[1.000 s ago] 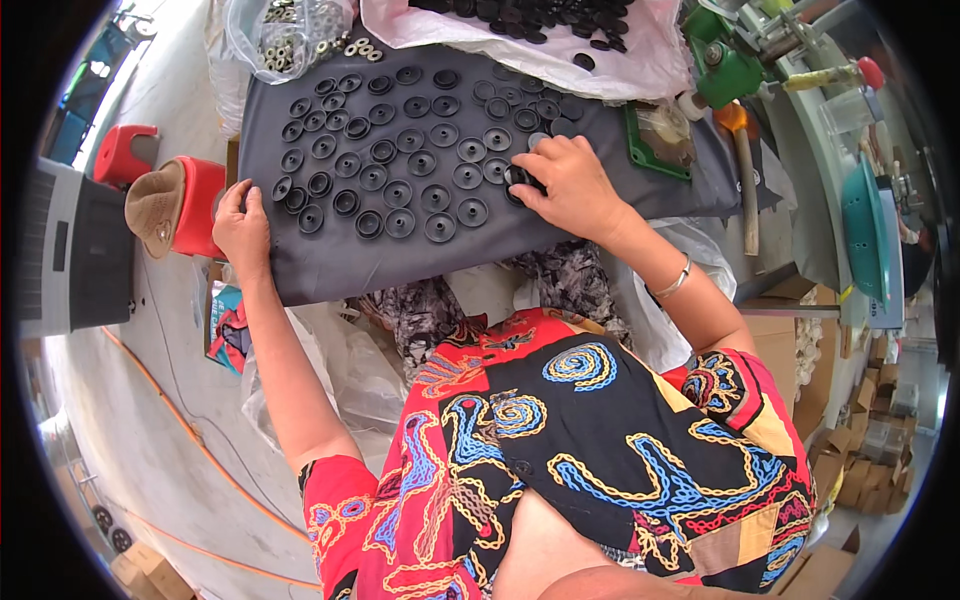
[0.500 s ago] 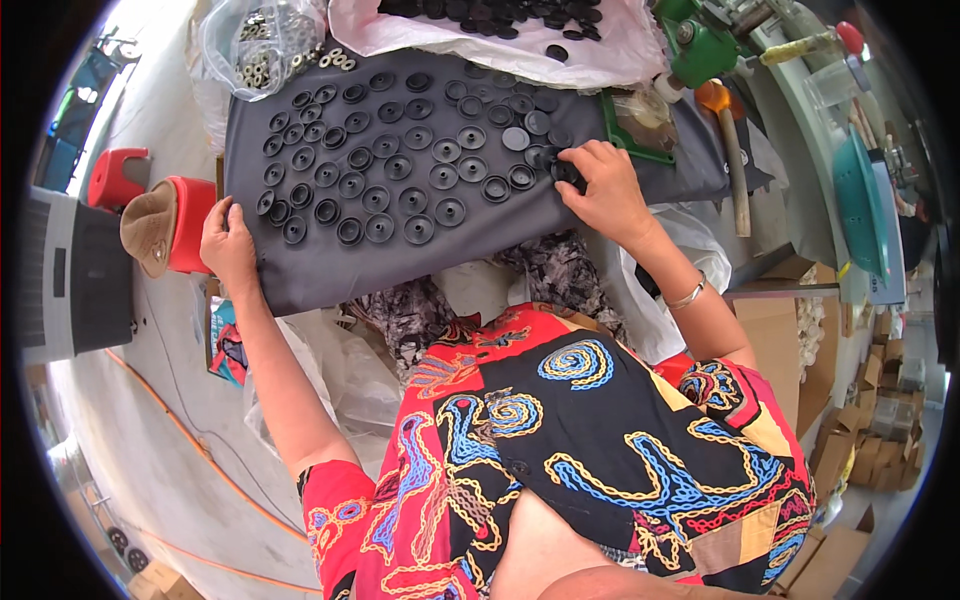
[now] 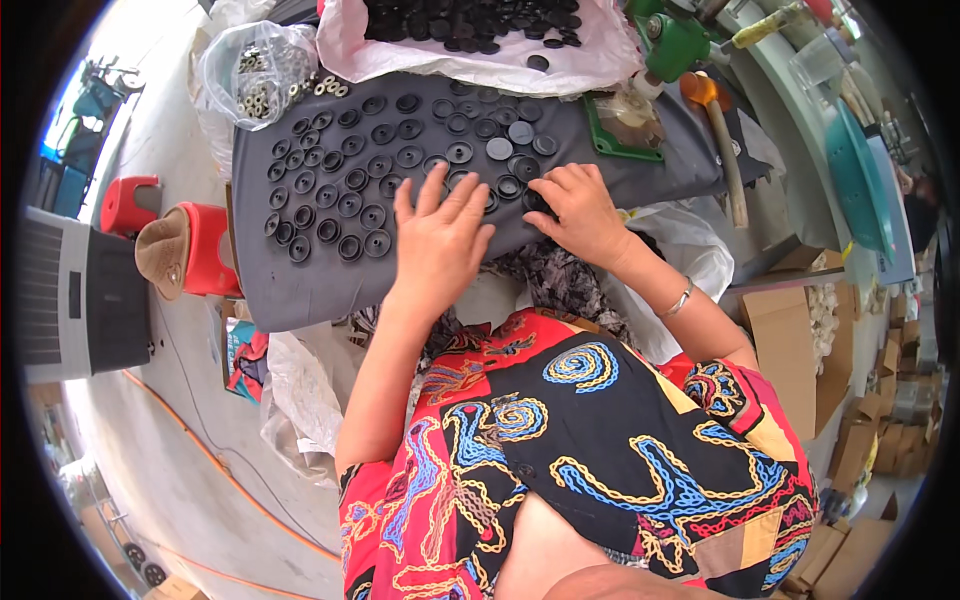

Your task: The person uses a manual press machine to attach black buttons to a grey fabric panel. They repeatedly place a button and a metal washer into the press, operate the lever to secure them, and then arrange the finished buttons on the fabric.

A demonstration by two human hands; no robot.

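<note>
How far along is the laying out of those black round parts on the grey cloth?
Done: rows of black round parts lie on the grey cloth. In hand: right hand touches one; left hand lies flat. Left: a heap on the pink sheet.

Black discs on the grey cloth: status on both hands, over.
Left hand flat, fingers spread, on the grey cloth. Right hand fingertips on black discs; grip unclear. White bag of more discs behind.

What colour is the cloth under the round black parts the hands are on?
Dark grey cloth, plain; head view shows it.
</note>
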